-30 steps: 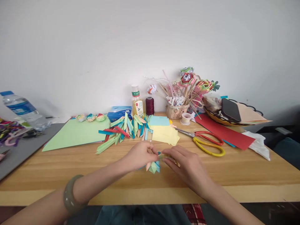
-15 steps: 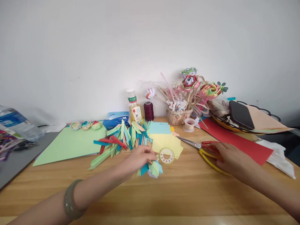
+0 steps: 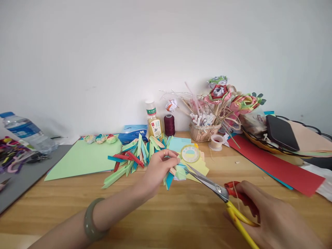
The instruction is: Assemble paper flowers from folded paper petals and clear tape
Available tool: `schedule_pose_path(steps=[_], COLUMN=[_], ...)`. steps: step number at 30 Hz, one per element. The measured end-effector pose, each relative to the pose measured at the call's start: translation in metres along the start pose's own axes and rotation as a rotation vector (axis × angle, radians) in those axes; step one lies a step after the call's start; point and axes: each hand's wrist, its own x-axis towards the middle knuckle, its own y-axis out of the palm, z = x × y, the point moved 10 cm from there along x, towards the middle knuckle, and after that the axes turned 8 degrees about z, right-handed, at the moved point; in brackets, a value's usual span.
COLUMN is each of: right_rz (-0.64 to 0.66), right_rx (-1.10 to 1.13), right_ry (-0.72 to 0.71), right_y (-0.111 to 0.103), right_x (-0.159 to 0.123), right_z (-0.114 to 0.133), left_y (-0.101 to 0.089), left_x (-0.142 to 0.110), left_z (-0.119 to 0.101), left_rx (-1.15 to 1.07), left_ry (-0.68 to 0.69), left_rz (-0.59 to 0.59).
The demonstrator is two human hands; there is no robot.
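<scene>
My left hand (image 3: 163, 167) pinches a small paper flower (image 3: 178, 172) made of folded blue, green, peach and white petals. My right hand (image 3: 269, 214) grips a pair of scissors (image 3: 220, 193) with one red and one yellow handle. The blades point left, slightly parted, and their tips lie at the flower's right side; whether they touch it I cannot tell. Just behind the flower, a roll of clear tape (image 3: 190, 153) overlaps yellow paper sheets (image 3: 199, 169). A heap of folded paper strips (image 3: 135, 155) in green, blue and red lies behind my left hand.
Green paper (image 3: 85, 155) with small paper flowers lies at the left. Behind stand a glue bottle (image 3: 155, 126), a maroon thread spool (image 3: 169, 125) and a basket (image 3: 204, 133) of pens and flowers. Red paper (image 3: 277, 164) and a black phone (image 3: 282, 133) are at the right.
My right hand has lifted the scissors off the table and brought the blades to the flower. My left hand has raised the flower slightly. The view has shifted a little to the left.
</scene>
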Motion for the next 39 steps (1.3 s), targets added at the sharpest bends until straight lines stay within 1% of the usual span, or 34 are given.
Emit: schedule_pose_path(steps=[1,3,7,12,16,20,24,29,32,37,38,39], right_rz=[0.051,0.097,0.089,0.112,0.106,0.090,0.093,0.028,0.049,0.172,0.156,0.102], right_rx=[-0.037,-0.095,-0.113,-0.062,-0.031,-0.023,-0.018,-0.065,-0.064,0.030,0.057,0.080], right_ry=[-0.032,-0.059,-0.049,0.024,0.078,0.063,0.032,0.040,0.069,0.138,0.147,0.152], right_y=[0.007,0.015,0.019,0.026,0.028,0.024,0.025,0.024,0.027,0.033,0.030,0.022], right_x=[0.002,0.006,0.007,0.005,0.004,0.007,0.010,0.010,0.011,0.010,0.011,0.011], right_z=[0.008,0.016,0.015,0.002,-0.007,-0.001,0.008,0.008,0.000,-0.014,-0.016,-0.018], left_y=[0.002,0.004,0.004,0.004,0.005,0.009,0.014,0.024,0.026,0.027,0.027,0.027], left_x=[-0.001,-0.003,-0.004,-0.003,-0.002,0.000,0.001,0.005,0.010,0.017,0.017,0.017], left_z=[-0.003,-0.008,-0.014,-0.014,-0.016,-0.015,-0.020,-0.019,-0.014,0.007,0.011,0.013], left_rx=[0.012,0.034,0.044,0.028,0.116,0.166,0.259,0.238,0.198,0.062,0.034,0.008], left_ry=[0.021,0.062,0.101,0.112,0.144,0.145,0.175,0.157,0.132,-0.017,-0.044,-0.057], left_rz=[0.001,0.000,-0.027,-0.039,-0.053,-0.035,-0.030,0.037,0.057,0.082,0.088,0.094])
